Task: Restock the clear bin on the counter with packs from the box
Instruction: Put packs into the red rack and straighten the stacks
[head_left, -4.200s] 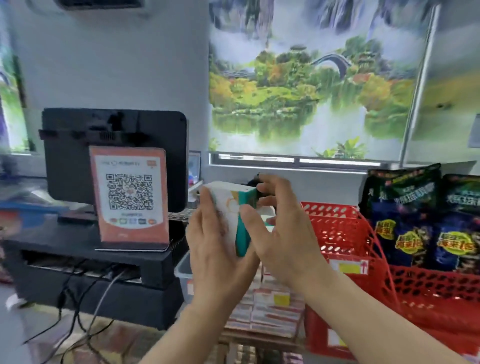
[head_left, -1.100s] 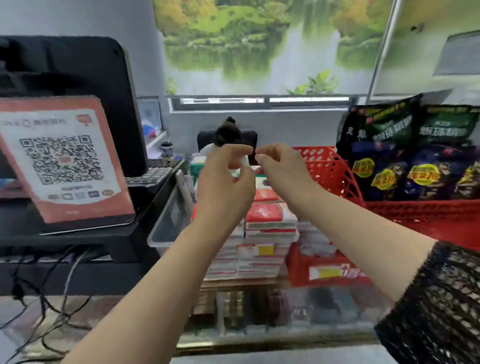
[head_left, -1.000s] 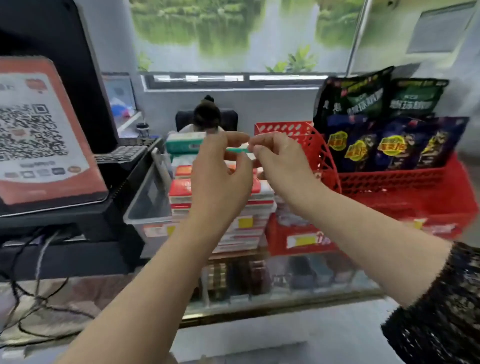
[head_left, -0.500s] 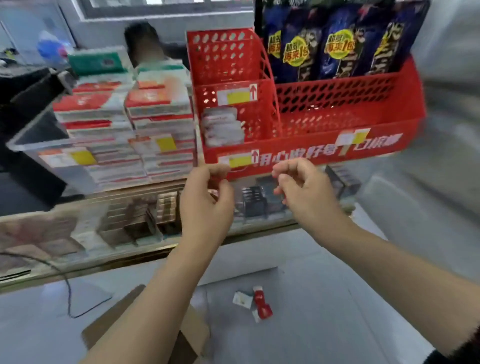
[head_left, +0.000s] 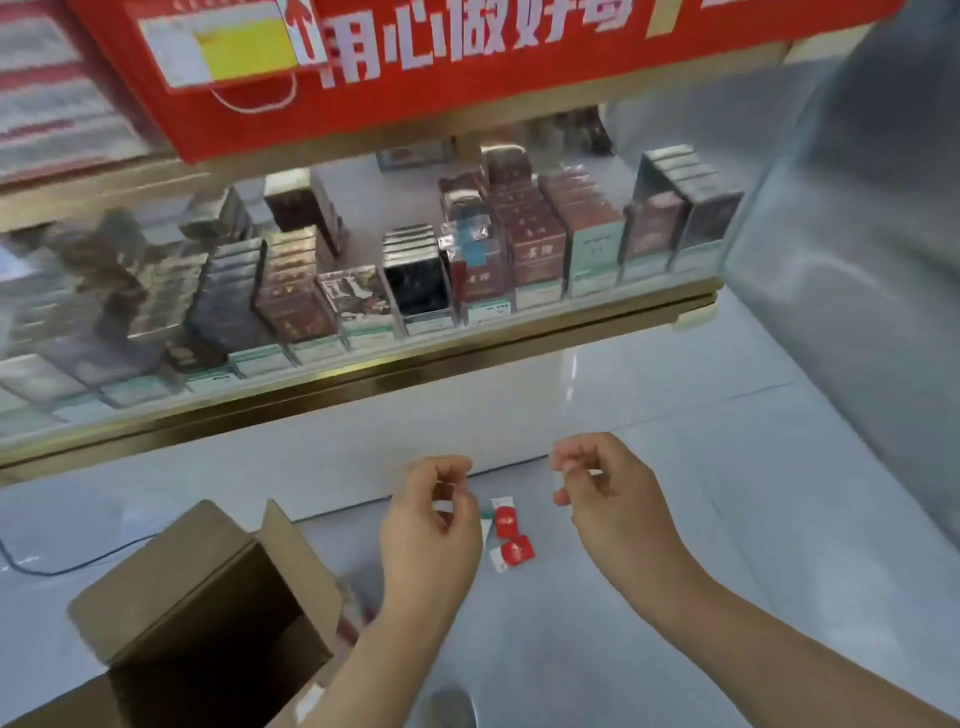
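Note:
An open cardboard box (head_left: 171, 582) stands on the pale floor at the lower left; its inside is dark and no packs show in it. The clear bin (head_left: 47, 119), stacked with red and white packs, is a blur at the top left edge. My left hand (head_left: 431, 535) hovers just right of the box, fingertips pinched on a small pale scrap of wrapping. My right hand (head_left: 608, 499) is a hand's width further right, its fingers also curled and pinching a thin pale scrap. Both hands are over the floor, apart from the box.
A red basket (head_left: 467, 78) with white lettering sits on the counter top above. Below it a glass display case (head_left: 670, 306) holds rows of upright packs. Red and white wrapper scraps (head_left: 509, 535) lie on the floor between my hands. A black cable (head_left: 78, 564) runs behind the box.
My view has swung down from the bin on the counter to the floor and the box. Both hands have dropped from bin height to below the display case and spread apart.

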